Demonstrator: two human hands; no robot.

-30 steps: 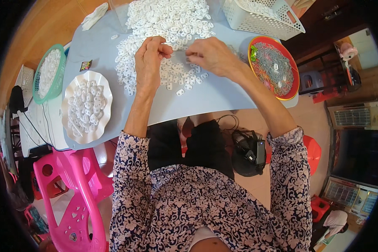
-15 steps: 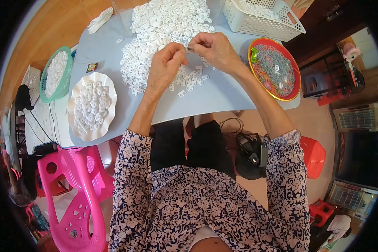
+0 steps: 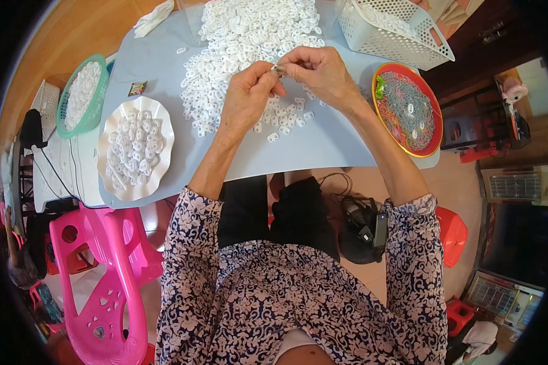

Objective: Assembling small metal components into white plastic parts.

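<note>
Together over a grey-blue table, bare left hand and right hand, fingertips clamped on a tiny, mostly hidden pale piece, above a heap of small white oval plastic pieces.

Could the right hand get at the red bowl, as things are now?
Probably yes: nothing tall stands between the right hand and the red bowl, though that hand is occupied close against the left hand.
</note>
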